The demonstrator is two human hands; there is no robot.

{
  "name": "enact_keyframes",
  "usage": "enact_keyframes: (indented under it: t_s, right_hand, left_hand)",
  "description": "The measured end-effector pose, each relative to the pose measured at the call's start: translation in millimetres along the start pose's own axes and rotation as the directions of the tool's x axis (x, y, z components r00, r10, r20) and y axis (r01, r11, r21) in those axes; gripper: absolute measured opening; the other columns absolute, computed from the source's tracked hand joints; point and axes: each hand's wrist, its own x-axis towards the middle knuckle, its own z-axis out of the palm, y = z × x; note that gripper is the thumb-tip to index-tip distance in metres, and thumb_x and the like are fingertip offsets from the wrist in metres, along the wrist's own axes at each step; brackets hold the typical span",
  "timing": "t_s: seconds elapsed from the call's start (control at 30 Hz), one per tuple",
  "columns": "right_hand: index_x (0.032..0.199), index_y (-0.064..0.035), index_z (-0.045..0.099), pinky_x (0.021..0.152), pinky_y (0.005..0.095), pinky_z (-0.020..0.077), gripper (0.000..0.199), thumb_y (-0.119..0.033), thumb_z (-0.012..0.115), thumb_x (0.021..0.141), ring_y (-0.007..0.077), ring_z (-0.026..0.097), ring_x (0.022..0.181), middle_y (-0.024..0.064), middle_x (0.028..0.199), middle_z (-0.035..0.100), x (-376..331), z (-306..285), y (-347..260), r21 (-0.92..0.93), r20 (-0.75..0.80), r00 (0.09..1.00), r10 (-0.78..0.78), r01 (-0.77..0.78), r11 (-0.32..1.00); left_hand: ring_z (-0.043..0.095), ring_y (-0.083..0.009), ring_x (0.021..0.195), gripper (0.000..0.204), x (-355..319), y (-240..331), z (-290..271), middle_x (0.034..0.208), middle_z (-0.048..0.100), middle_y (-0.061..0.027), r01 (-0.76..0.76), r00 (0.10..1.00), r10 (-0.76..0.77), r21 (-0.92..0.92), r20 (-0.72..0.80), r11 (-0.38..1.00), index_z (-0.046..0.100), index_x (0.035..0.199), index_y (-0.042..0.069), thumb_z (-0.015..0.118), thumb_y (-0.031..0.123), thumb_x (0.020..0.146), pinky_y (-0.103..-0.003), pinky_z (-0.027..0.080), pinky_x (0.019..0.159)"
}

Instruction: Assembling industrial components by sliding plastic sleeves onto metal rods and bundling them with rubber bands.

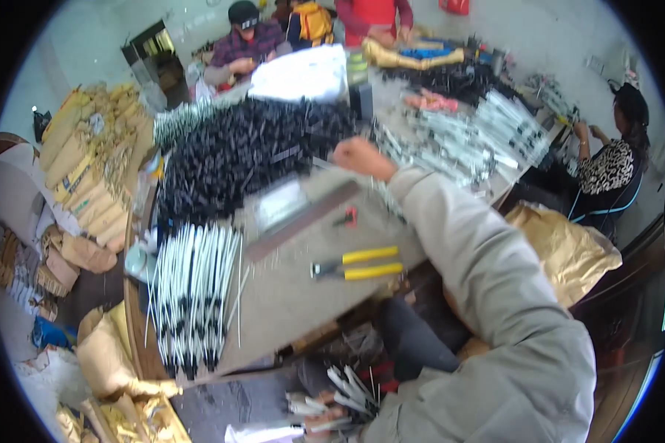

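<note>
While the left hand (325,419) grasps white strips (352,390) off the near edge of the desk (281,321), perhaps to keep them bunched, the right hand (362,157) curls beside black pieces (247,151), whether gripping anything I cannot tell

Pale walls (554,37) are rising behind the worktop (281,303); a dark-framed opening (157,42) is showing light at back left.

Assembly workshop. A shared worktable (284,314) bears heaped black parts (251,148), bundled pale rods (196,284) and yellow-handled pliers (369,255); co-workers (609,166) occupy its far and right sides; brown sacks (89,166) lie stacked at left.
</note>
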Motion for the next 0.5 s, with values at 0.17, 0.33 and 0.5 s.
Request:
enact_keyframes:
  t_s: [0.17, 0.33, 0.5]
  right_hand:
    - [0.076, -0.0035, 0.064, 0.064, 0.0455, 0.0499, 0.014, -0.013, 0.056, 0.070, 0.0359, 0.062, 0.071, 0.0173, 0.076, 0.064, 43.6, 50.3, 25.7, -0.499, 0.075, 0.994, 0.086, -0.037, 0.866]
    - [0.071, -0.0046, 0.062, 0.061, 0.0461, 0.0494, 0.012, -0.014, 0.054, 0.070, 0.0351, 0.062, 0.067, 0.0166, 0.074, 0.063, 51.0, 52.1, 33.9, -0.518, 0.089, 0.996, -0.002, 0.048, 0.854]
    - [0.075, -0.0163, 0.067, 0.060, 0.0402, 0.0477, 0.015, -0.025, 0.066, 0.063, 0.0294, 0.062, 0.073, 0.0087, 0.074, 0.063, 58.2, 9.5, 23.5, -0.510, 0.135, 0.980, 0.147, -0.059, 0.858]
  left_hand:
    - [0.056, -0.0207, 0.071, 0.040, 62.2, 31.5, 1.2, 0.085, 0.058, -0.0108, -0.081, 0.995, 0.072, 0.151, 0.064, 0.985, 0.059, 0.103, -0.004, 0.072, 0.005, 0.067, -0.033, 0.047, 0.060]
    - [0.055, -0.0198, 0.072, 0.038, 54.5, 37.9, 14.0, 0.084, 0.057, -0.0095, -0.048, 0.999, 0.041, 0.266, 0.033, 0.963, 0.061, 0.103, -0.003, 0.072, 0.007, 0.068, -0.032, 0.044, 0.062]
    - [0.053, -0.0188, 0.074, 0.036, 10.7, 26.2, 31.0, 0.083, 0.056, -0.0082, 0.023, 0.999, -0.009, 0.341, -0.042, 0.940, 0.062, 0.103, -0.002, 0.071, 0.009, 0.069, -0.031, 0.041, 0.063]
